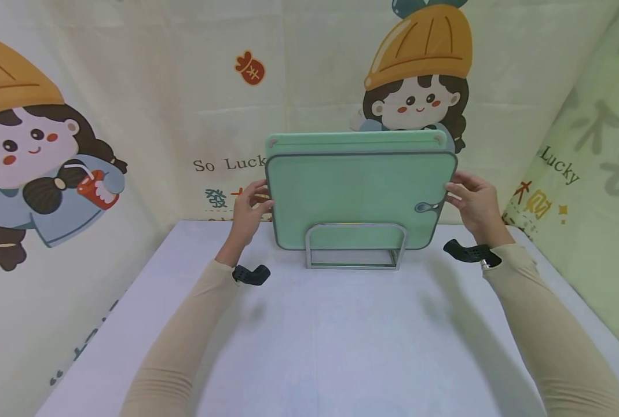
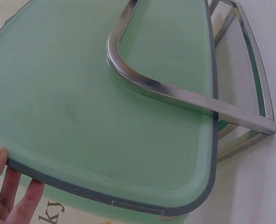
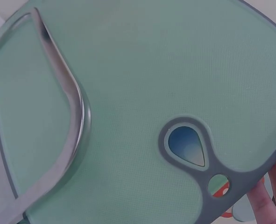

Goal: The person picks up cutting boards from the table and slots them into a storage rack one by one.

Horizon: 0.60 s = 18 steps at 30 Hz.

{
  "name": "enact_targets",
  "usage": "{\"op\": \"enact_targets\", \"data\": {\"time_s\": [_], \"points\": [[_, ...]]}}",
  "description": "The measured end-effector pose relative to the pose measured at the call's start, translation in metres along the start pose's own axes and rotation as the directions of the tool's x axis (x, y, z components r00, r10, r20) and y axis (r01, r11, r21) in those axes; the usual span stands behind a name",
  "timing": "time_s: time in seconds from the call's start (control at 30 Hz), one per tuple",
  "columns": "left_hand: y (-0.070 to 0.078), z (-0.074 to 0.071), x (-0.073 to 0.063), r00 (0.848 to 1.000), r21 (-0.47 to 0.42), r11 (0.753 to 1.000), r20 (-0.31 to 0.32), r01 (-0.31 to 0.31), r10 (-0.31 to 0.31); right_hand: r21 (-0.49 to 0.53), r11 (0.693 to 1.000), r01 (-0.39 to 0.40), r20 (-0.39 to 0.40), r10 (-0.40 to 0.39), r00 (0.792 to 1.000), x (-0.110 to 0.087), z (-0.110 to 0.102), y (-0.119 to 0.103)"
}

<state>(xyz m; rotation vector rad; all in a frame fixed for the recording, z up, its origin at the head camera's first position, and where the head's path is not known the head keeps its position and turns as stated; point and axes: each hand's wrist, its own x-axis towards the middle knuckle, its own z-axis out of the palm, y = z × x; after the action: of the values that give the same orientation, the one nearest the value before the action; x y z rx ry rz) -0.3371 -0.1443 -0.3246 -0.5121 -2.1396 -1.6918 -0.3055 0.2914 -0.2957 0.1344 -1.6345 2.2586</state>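
Observation:
A green cutting board [image 1: 351, 191] with a grey rim stands upright in a metal rack [image 2: 175, 95], behind the rack's front loop. My left hand [image 1: 249, 211] pinches its left edge, thumb in front and fingers behind. At the opposite edge, my right hand [image 1: 476, 200] grips the board near a grey corner with a teardrop-shaped inset [image 3: 187, 144] and a small round hole. Behind it rises a second, lighter green board [image 1: 361, 141], mostly hidden apart from its top strip. The right wrist view catches only some of my right fingers [image 3: 264, 203] at the rim.
The rack stands on a white table [image 1: 330, 324], toward its back edge. A cream cloth [image 1: 314, 75] printed with cartoon figures hangs behind, and more printed cloth covers both sides. Each wrist wears a black strap [image 1: 252, 275].

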Motion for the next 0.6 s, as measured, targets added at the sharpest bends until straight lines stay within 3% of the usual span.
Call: {"op": "enact_targets", "data": {"time_s": [0.27, 0.6], "points": [[0.0005, -0.0020, -0.0004, 0.999, -0.017, 0.999, 0.002, 0.043, -0.043, -0.014, 1.000, -0.010, -0.013, 0.010, 1.000, 0.0012, 0.0026, 0.0027], [-0.0033, -0.0026, 0.0009, 0.999, -0.031, 0.998, -0.001, 0.054, -0.054, -0.014, 0.999, -0.029, -0.008, 0.029, 1.000, 0.0006, 0.0029, 0.0025]]}}
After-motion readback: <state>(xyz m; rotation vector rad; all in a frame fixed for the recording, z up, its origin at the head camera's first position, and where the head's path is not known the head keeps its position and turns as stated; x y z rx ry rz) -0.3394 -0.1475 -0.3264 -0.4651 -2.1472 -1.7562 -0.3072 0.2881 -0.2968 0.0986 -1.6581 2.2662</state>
